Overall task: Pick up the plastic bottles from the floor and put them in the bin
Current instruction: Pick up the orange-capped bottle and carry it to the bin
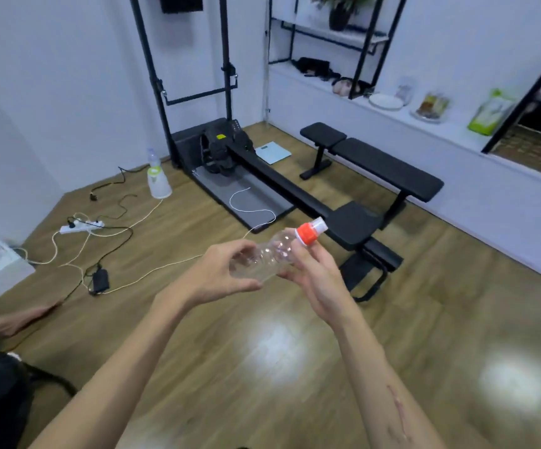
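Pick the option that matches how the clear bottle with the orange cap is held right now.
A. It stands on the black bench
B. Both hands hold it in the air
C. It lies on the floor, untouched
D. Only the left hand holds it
B: the clear bottle is off the floor, with the left hand curled round its base and the right hand gripping near the orange cap.

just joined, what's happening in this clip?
A person holds a clear, empty plastic bottle with an orange-and-white cap in both hands, above the wooden floor. The left hand grips the base end; the right hand holds the neck end below the cap. No bin is in view, so the bottle is picked up but not yet binned.
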